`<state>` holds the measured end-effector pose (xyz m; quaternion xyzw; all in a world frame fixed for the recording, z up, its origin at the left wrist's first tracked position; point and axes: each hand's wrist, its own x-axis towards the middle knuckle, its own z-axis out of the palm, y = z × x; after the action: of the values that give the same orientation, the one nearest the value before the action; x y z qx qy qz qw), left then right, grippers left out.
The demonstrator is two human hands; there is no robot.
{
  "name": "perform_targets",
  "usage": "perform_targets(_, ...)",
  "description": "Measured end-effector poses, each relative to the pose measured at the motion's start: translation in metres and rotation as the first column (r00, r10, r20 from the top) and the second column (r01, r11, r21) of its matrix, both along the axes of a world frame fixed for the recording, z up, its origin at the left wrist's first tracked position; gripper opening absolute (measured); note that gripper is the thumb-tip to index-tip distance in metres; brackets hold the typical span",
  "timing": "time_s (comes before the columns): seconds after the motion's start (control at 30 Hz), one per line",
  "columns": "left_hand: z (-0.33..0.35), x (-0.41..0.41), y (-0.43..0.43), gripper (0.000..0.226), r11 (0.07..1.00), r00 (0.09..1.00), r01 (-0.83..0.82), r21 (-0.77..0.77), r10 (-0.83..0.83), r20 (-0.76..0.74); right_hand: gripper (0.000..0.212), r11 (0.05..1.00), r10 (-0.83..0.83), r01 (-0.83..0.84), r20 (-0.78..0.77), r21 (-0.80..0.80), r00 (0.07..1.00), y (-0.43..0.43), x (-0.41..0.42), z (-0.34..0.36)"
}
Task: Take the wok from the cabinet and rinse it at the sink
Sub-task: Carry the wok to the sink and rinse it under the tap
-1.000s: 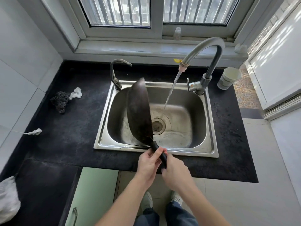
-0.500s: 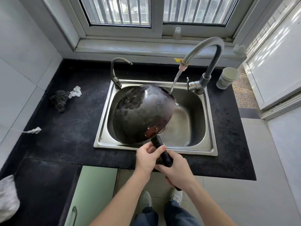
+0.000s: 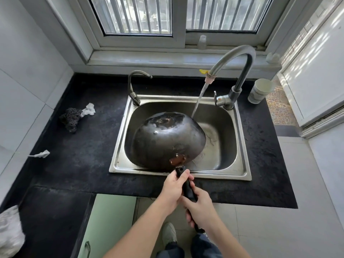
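A dark wok [image 3: 167, 140] is turned bottom-up over the steel sink [image 3: 240, 138], its rounded underside facing me. Its black handle [image 3: 188, 189] sticks out over the sink's front rim toward me. My left hand [image 3: 173, 190] grips the handle close to the wok. My right hand [image 3: 201, 207] grips it further back. Water runs from the tall curved tap [image 3: 232, 58] and lands at the wok's far right edge.
A smaller tap [image 3: 134, 86] stands at the sink's back left. On the black counter [image 3: 83, 146] lie a dark scrubber [image 3: 71, 118] and white scraps at the left. A white cup [image 3: 260, 90] stands at the right. A green cabinet door [image 3: 109, 226] is below.
The wok has rolled from standing on edge to fully bottom-up and sunk lower in the sink. The water now strikes its far right edge. Both hands have shifted their grip along the handle.
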<state>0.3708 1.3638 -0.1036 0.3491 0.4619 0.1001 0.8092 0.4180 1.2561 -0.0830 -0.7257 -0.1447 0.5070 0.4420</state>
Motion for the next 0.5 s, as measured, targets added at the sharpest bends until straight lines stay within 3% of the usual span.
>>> perform_targets(0.5,0.003,0.045,-0.003,0.017,0.968,0.972,0.235,0.093,-0.231,-0.048,0.018,0.978,-0.204,0.208,-0.084,0.033,0.975,-0.007,0.029,-0.011)
